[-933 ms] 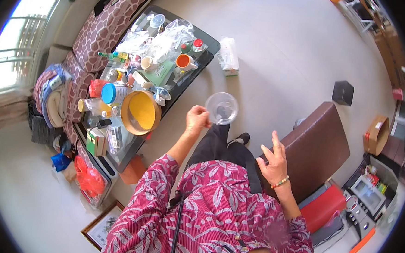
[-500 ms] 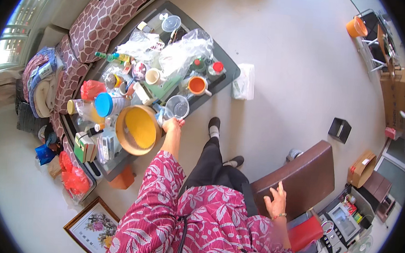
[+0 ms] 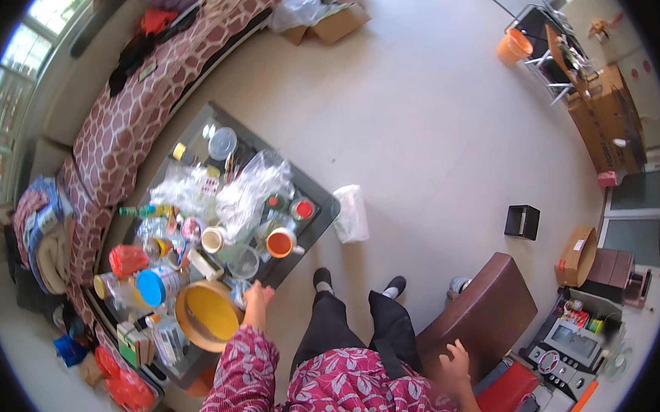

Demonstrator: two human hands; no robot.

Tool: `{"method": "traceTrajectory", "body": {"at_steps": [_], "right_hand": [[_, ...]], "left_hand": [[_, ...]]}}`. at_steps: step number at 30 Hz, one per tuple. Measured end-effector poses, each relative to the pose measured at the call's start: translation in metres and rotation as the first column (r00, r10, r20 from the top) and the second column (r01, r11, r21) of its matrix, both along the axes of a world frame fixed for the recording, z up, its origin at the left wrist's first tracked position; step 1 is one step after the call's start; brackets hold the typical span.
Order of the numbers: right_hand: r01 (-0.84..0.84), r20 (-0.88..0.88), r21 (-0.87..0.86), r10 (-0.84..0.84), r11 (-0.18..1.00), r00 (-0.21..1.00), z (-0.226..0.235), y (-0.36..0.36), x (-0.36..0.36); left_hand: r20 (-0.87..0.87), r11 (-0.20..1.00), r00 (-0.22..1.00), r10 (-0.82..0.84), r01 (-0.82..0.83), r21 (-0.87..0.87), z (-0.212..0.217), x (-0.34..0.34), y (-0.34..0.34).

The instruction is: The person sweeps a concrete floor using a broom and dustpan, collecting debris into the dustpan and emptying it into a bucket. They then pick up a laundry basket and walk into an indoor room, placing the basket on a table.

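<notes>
My left hand (image 3: 257,304) reaches over the near edge of the cluttered table, at the right rim of a round wooden-sided bowl (image 3: 225,336) with a yellow inside. Its fingers are partly stretched, and I see nothing clearly gripped in them. Just beyond the fingertips stands a clear plastic cup (image 3: 243,262), with a bluish clear piece of plastic (image 3: 237,288) beside it. A white mug (image 3: 281,243) with an orange inside is farther right. My right hand (image 3: 454,362) hangs open and without anything in it, over the near part of a brown padded seat (image 3: 482,313).
The table (image 3: 315,226) carries crumpled clear bags (image 3: 251,190), a blue-lidded jar (image 3: 153,288), a cream cup (image 3: 213,239) and a red-capped jar (image 3: 302,208). A white plastic package (image 3: 352,213) lies on the floor past its corner. A patterned sofa (image 3: 107,147) runs along the left.
The view has shifted, so the table sits lower and farther left. The clear cup has moved a little farther onto the table, away from my left hand. My right hand remains open.
</notes>
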State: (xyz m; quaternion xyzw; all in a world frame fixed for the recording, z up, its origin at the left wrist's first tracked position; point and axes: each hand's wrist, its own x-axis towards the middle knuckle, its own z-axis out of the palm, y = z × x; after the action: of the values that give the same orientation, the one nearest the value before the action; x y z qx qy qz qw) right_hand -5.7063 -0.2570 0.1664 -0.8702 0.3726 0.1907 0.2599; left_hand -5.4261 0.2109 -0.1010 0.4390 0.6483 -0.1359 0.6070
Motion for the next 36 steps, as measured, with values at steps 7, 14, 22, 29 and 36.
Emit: {"method": "traceTrajectory", "body": {"at_steps": [7,14,22,29,36], "right_hand": [[0.126,-0.067,0.217,-0.114,0.968,0.991,-0.059,-0.048,-0.124],[0.497,-0.225,0.437,-0.444,0.750,0.867,-0.105,-0.174,-0.053],[0.620,-0.464,0.712,-0.884,-0.330,0.063,-0.116,-0.315,-0.001],[0.665,-0.049,0.743,-0.985,0.075,0.165,-0.110,-0.452,0.118],[0.790,-0.087,0.584,-0.954,0.185,0.287,-0.099,-0.495,0.207]], "left_hand": [[-0.337,0.769,0.697,-0.633,0.616,-0.170,0.067,-0.074,-0.066],[0.288,-0.097,-0.094,-0.953,0.995,0.003,0.080,-0.077,-0.221],[0.269,-0.651,-0.743,-0.613,0.667,0.363,0.134,0.042,-0.388],[0.336,0.587,0.713,-0.615,0.699,-0.409,0.186,0.151,-0.447],[0.179,0.457,0.474,-0.862,0.880,-0.129,0.177,0.275,-0.534]]}}
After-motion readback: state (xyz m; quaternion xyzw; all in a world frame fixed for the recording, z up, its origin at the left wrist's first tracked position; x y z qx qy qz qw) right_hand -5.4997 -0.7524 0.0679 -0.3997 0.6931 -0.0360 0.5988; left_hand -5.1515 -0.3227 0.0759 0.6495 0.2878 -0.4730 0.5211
